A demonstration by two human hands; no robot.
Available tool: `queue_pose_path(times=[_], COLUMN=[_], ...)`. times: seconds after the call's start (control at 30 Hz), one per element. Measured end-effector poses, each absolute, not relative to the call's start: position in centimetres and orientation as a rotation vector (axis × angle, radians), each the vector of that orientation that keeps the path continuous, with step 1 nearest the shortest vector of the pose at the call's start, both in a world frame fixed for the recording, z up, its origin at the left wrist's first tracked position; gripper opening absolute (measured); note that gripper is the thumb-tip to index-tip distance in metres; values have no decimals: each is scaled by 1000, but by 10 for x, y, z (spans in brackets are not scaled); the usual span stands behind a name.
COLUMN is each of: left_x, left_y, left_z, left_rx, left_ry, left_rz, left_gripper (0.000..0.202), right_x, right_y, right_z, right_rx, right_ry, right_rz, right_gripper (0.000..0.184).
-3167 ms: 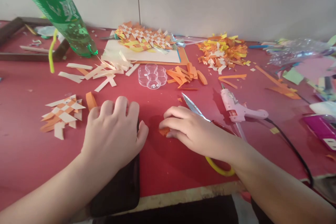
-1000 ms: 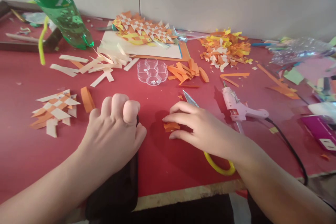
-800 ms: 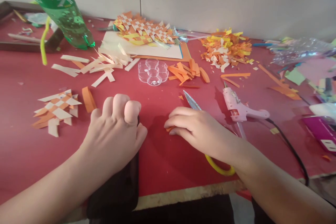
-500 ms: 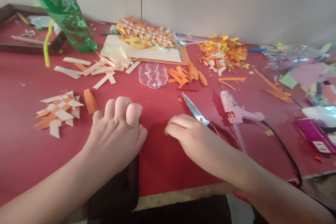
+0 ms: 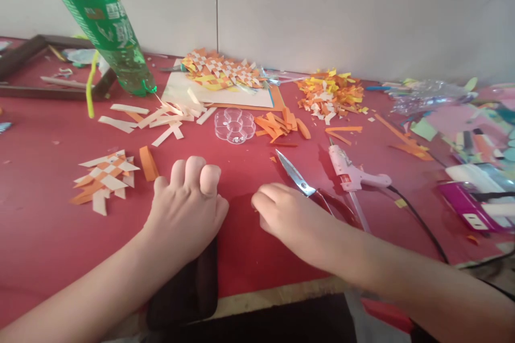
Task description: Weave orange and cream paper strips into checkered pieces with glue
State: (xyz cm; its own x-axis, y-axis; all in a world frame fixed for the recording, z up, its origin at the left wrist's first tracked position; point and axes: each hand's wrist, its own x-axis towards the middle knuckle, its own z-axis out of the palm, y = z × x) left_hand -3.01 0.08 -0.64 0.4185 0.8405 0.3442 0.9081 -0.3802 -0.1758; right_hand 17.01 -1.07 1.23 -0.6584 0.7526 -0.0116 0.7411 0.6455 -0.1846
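My left hand [image 5: 187, 206] rests palm down on a dark flat object [image 5: 189, 289] at the table's front edge, fingers curled and bunched. My right hand [image 5: 287, 214] lies on the red table [image 5: 48, 225] with its fingers curled into a loose fist; whatever is inside is hidden. Scissors [image 5: 306, 187] with red handles lie just right of that hand, blades pointing away from me. A small woven orange-and-white paper piece [image 5: 105, 178] sits to the left, with a folded orange strip [image 5: 148, 163] beside it.
A pink glue gun [image 5: 354, 174] with a black cord lies right of the scissors. A clear flower-shaped box [image 5: 234, 125], loose white strips [image 5: 161, 118], orange strips [image 5: 281, 123], a scrap pile [image 5: 332, 94], woven mats [image 5: 219, 69] and a green bottle [image 5: 107, 27] lie further back.
My right hand closed over the small orange paper piece and curled into a fist, drawing slightly toward me. The left hand stayed put. The view tilted up a little.
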Motion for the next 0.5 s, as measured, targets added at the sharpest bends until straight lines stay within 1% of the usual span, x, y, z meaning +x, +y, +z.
queue_pose_path(times=[0.1,0.13,0.17,0.23,0.3,0.33,0.43,0.5], left_x=[-31,-31,-31,-31,-31,-31,-33,-34], left_y=[0,0,0,0,0,0,-1,-1], left_z=[-7,-7,-7,-7,-7,-7,-7,-7], left_rx=[-2334,-2331,-2328,-2322,-2324,-2327,-2332,-2324], left_ry=[-1478,-1472,-1467,-1463,-1461,-1461,-1461,-1464], left_rz=[-304,-316,-330,-356,-372,-378,-383,-377], left_gripper=[10,9,8,6,6,6,6,7], right_x=[184,192,202,227,257,273,318,338], right_y=[11,21,31,57,87,104,149,170], right_z=[20,23,27,37,46,49,50,44], right_rx=[-1335,-1365,-1409,-1584,-1854,-1916,-2051,-2078], right_ry=[-2524,-2427,-2346,-2116,-2037,-2013,-1990,-2069], right_rz=[825,894,895,746,302,193,-29,-126], right_gripper=[17,14,11,8,14,16,27,29])
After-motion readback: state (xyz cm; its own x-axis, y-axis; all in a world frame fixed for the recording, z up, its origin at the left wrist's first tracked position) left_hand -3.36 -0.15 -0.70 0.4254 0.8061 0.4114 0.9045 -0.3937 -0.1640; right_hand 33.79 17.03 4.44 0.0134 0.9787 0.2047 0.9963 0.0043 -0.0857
